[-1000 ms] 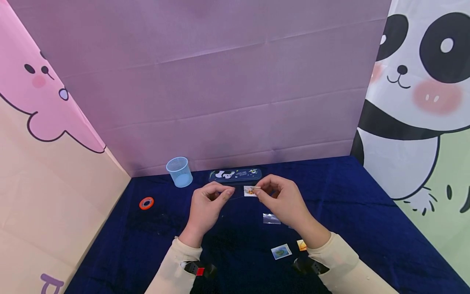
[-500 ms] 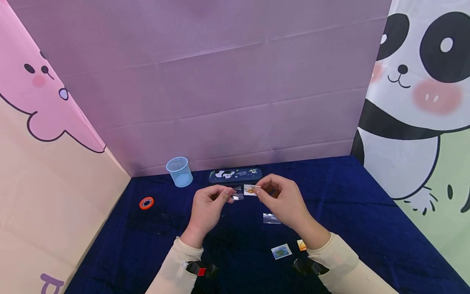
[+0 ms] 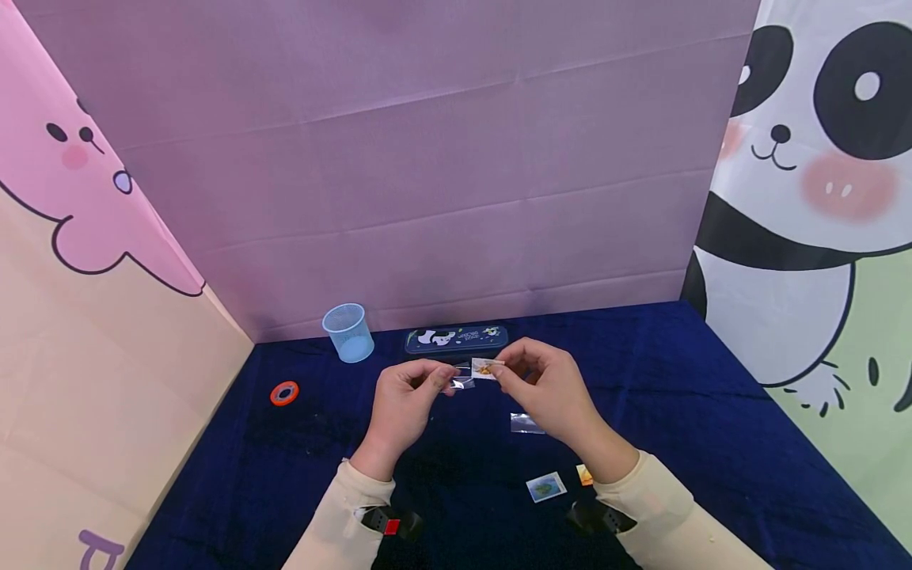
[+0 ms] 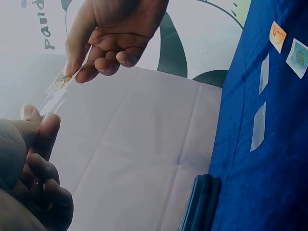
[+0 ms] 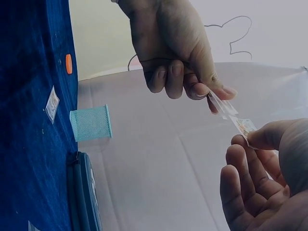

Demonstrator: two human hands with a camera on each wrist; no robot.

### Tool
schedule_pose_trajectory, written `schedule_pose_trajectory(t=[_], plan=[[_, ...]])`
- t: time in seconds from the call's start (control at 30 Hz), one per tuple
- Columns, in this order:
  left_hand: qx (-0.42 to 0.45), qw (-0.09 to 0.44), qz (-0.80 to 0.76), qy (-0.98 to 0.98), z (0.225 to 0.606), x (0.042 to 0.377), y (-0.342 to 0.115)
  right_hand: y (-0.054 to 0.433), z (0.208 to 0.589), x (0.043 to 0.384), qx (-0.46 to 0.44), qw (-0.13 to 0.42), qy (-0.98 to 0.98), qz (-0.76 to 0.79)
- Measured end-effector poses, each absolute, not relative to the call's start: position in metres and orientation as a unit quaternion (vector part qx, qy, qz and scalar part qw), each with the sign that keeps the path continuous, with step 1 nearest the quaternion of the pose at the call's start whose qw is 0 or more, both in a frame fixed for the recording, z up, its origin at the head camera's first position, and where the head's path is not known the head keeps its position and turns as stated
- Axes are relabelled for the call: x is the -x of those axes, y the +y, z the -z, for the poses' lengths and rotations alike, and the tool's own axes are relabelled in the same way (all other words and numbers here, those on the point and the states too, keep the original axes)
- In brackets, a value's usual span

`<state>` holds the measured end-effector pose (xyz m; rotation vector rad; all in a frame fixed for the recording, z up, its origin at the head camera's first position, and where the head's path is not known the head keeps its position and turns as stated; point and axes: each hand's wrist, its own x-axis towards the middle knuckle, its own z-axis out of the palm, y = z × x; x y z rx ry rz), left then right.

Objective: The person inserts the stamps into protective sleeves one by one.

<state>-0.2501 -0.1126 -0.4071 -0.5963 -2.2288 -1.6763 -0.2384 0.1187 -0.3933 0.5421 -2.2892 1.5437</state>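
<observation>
My left hand pinches a small clear plastic sleeve between thumb and forefinger. Just to its right, a small stamp-like picture card, white with an orange motif, is pinched by my right hand. Both are held up above the table, edge to edge. In the right wrist view the sleeve meets the card; whether the card's edge is inside I cannot tell. On the cloth lie a blue-green stamp-like card, an orange one partly behind my right wrist, and another clear sleeve.
A dark blue panda pencil case lies at the back, beside a light blue mesh cup. An orange tape roll lies on the left. Another sleeved card shows in the right wrist view. Printed curtains surround the blue cloth.
The clear sleeve in my left hand, barely visible a second ago, has turned so that it catches the light. The card in my right hand has shifted slightly left towards it.
</observation>
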Motion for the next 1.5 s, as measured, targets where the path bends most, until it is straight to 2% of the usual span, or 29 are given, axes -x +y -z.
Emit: schedule_pose_trajectory(t=[0.37,1.5], plan=[[0.207,0.146,0.581,-0.773,0.4065,0.2501,-0.1145,0.1177,0.3949,0.2386,-0.2,0.141,-0.813,-0.528],[0.218,0.145,0.587,-0.766,0.4066,0.251,-0.1146,0.1197,0.3966,0.2401,-0.204,0.125,-0.822,-0.517]])
